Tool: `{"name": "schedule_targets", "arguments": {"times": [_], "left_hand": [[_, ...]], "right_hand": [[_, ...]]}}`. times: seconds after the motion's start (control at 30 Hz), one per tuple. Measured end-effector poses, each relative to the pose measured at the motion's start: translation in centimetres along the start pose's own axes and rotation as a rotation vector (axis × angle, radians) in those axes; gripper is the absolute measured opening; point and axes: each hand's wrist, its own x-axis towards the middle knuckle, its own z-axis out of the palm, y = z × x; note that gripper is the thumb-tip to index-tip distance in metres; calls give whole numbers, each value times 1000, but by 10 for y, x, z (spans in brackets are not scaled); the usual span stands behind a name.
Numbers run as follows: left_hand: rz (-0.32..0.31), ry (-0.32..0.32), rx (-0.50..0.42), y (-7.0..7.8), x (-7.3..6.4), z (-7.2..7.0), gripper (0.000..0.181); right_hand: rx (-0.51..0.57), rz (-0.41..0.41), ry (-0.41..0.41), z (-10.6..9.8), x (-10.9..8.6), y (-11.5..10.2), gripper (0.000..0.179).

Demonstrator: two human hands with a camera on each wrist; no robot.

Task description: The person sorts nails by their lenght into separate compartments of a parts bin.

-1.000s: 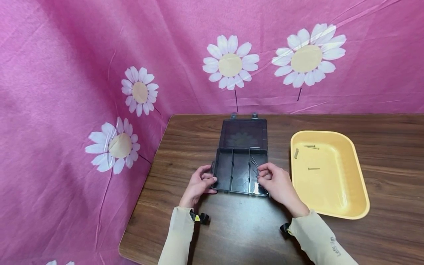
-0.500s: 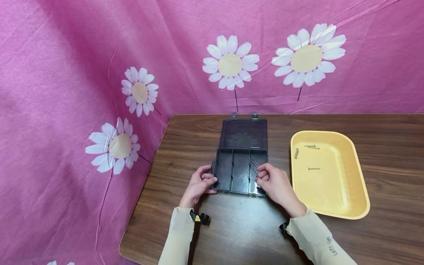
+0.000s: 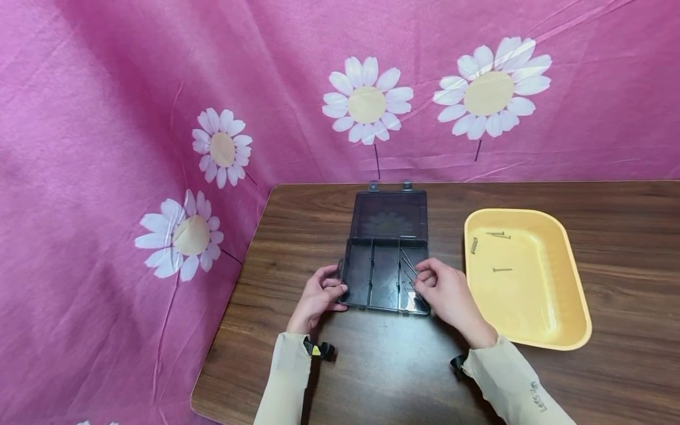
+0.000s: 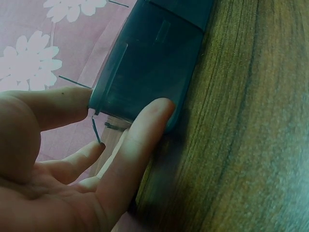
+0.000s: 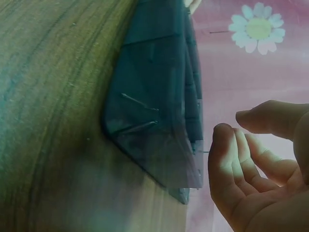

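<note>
A dark see-through compartment box (image 3: 385,277) lies on the table with its lid (image 3: 390,213) folded back. My left hand (image 3: 319,295) grips the box's left edge; in the left wrist view its fingers (image 4: 145,135) lie along the corner. Over the right-hand compartment hovers my right hand (image 3: 443,292), its thumb and fingertips apart with nothing between them in the right wrist view. Beneath it, several thin metal pieces (image 3: 410,277), nails or screws, lie slantwise in that compartment. The left and middle compartments show no such pieces.
A yellow tray (image 3: 576,295) stands to the right of the box, near my right forearm. Several more nails or screws (image 3: 502,270) lie in it. A pink flowered cloth (image 3: 297,88) hangs behind the wooden table (image 3: 372,372) and along its left side.
The right hand's fingertips have drawn slightly up and right, parting from the thin metal pieces, which now show more plainly in the compartment. My left hand keeps its grip on the box.
</note>
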Motion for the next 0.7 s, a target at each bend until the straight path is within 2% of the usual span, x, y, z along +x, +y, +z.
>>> {"name": "schedule_targets", "arguments": {"times": [0.33,0.7], "left_hand": [[5,3,6,-1,0,0,60],[3,-4,2,-1,-1,1,60]], "right_hand": [[30,-40,54,-14,-3,-8,18],[21,-84,148,-43,-4,-13,16]]}}
